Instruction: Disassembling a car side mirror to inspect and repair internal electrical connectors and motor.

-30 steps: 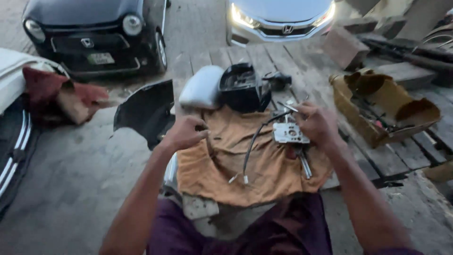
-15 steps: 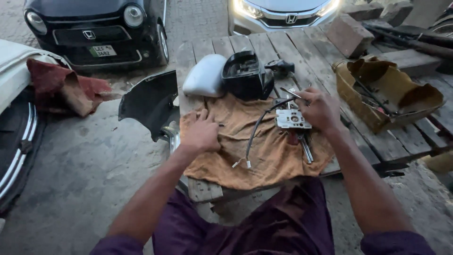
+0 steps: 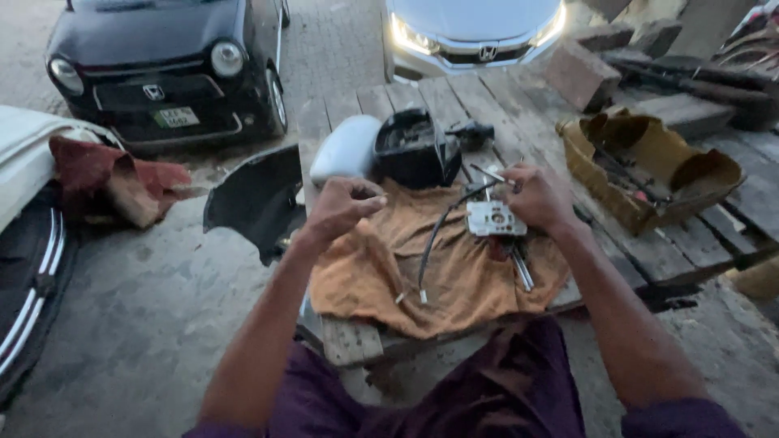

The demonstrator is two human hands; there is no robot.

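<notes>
Left hand (image 3: pixel 345 207) had lifted off the orange cloth (image 3: pixel 381 276) since the half-second-earlier frame and hung above it, fingers curled loosely, nothing held. Right hand (image 3: pixel 540 197) was closed over the top edge of the pale square mechanism plate (image 3: pixel 493 219); whether it pinched the plate or a thin rod there, could not tell. Plate lay on the cloth just below and inboard of the right hand, well apart from the left. Black cable (image 3: pixel 434 243) ran from the plate down toward the person, long axis near-vertical in view. Black mirror housing (image 3: pixel 414 150) and white mirror cover (image 3: pixel 347 150) sat beyond on the plank table (image 3: pixel 357 105).
</notes>
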